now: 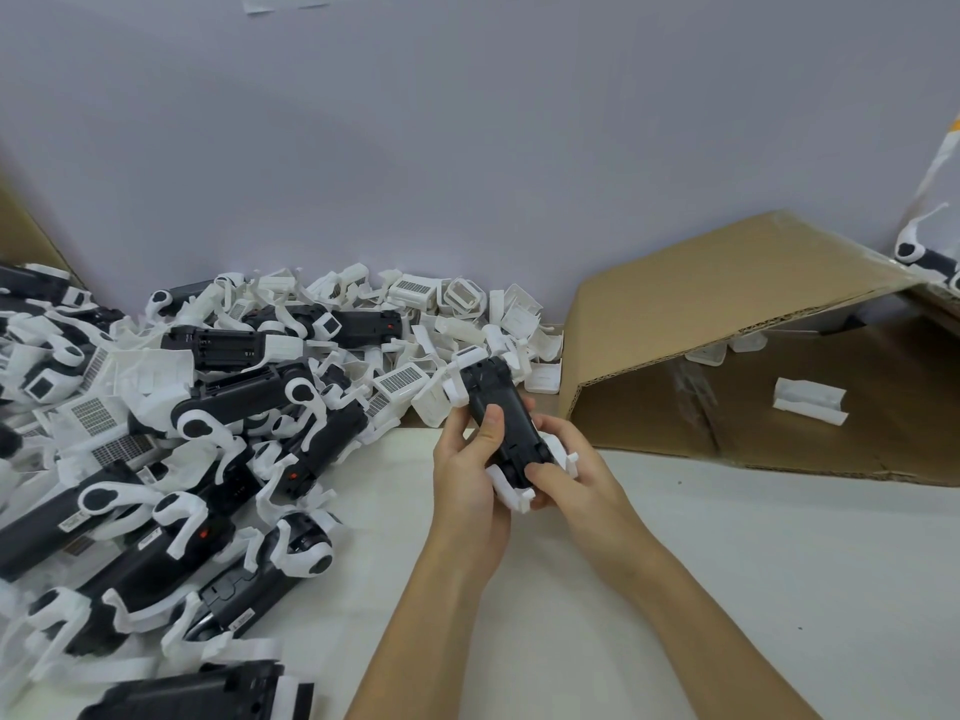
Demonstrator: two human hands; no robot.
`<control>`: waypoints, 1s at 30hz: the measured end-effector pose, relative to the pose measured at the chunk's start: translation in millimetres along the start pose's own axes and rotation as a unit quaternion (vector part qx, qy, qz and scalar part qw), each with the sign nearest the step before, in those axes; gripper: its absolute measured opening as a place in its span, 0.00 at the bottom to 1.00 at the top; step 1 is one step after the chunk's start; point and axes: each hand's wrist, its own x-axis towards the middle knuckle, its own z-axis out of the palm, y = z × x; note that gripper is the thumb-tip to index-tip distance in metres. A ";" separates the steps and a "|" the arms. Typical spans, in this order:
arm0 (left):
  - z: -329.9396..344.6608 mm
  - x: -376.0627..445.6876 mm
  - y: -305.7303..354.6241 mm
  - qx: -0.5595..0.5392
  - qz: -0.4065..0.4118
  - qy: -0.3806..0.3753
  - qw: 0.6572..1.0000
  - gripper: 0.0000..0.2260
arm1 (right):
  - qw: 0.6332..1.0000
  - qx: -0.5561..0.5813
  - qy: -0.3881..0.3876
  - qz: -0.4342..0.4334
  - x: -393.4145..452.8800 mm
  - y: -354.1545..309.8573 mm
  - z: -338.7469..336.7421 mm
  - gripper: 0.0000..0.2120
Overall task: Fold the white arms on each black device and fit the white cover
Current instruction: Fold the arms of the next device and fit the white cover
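Note:
I hold one black device (pixel 501 407) above the white table, its long body pointing away from me. My left hand (pixel 470 459) grips its left side, thumb lying on the black top. My right hand (pixel 563 467) grips its near end, fingers curled around a white arm (pixel 511 491) there. More white arms stick out at the far end (pixel 457 381). A white cover (pixel 431 402) lies right behind the far end, among several loose ones.
A big heap of black devices with white arms (pixel 171 449) fills the left of the table. Loose white covers (pixel 467 309) pile up against the back wall. An open cardboard box (pixel 737 298) lies on its side at right, with a white part (pixel 808 400) inside.

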 end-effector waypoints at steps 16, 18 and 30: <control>-2.7 2.9 -0.1 0.096 0.006 0.038 0.995 0.15 | 0.995 0.068 0.056 -0.040 -0.2 -0.4 1.2 0.17; -5.1 3.6 -0.1 0.151 0.010 0.068 0.986 0.11 | 0.990 0.056 0.113 -0.063 0.7 0.5 1.6 0.12; -8.1 7.5 9.9 0.152 -0.023 0.063 0.986 0.17 | 0.853 -0.315 0.218 -0.353 0.0 4.1 8.0 0.25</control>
